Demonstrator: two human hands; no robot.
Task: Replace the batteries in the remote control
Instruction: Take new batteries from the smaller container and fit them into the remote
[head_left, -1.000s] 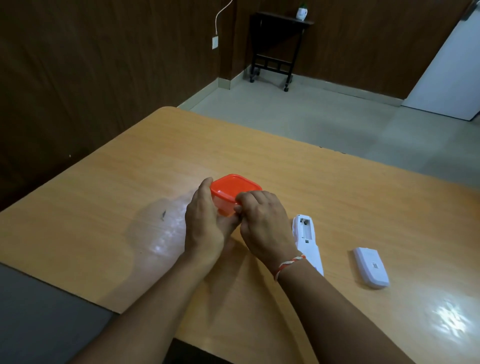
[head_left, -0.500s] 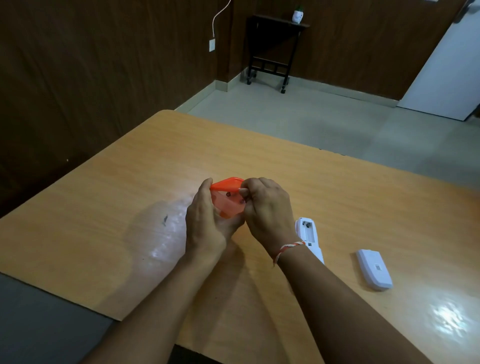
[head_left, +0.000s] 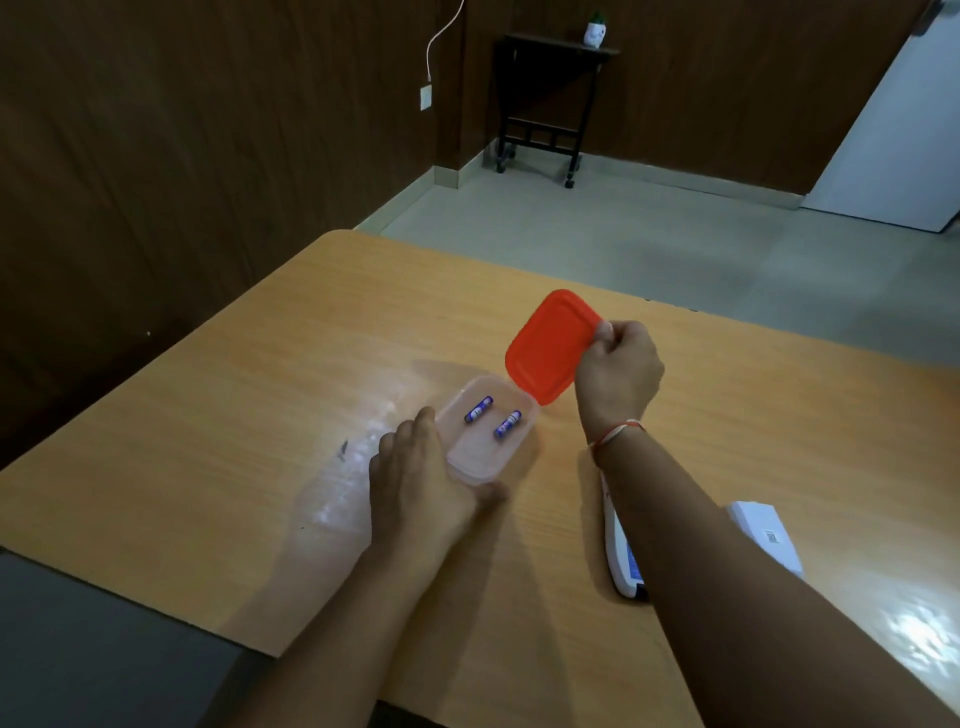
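A person's two bare arms reach over a wooden table (head_left: 208, 441), seen from above.

The left hand (head_left: 421, 483) lies on the table with its fingers curled round the near left side of a small clear plastic box (head_left: 514, 452), holding it in place. Inside the box, just beyond that hand's fingertips, lie two small blue and white batteries (head_left: 478, 409), side by side and a little apart, both slanting the same way.

To the right of the box and raised above the table, the right hand (head_left: 618, 371) pinches the edge of an orange lid (head_left: 548, 345) between thumb and fingers. The lid is tilted up on edge, its lower corner close over the far right corner of the box. A red and white thread is tied round this wrist.

Under the right forearm, near the wrist, a white remote control (head_left: 621, 551) lies on the table, mostly hidden by the arm. Just right of the forearm lies a white battery cover (head_left: 763, 535), apart from the remote.

The batteries look light, hard and smooth, so they will likely roll and slip. Each is probably best taken round its middle between thumb and forefinger. The remote looks light and rigid, and would want holding by its long sides while a battery goes in.
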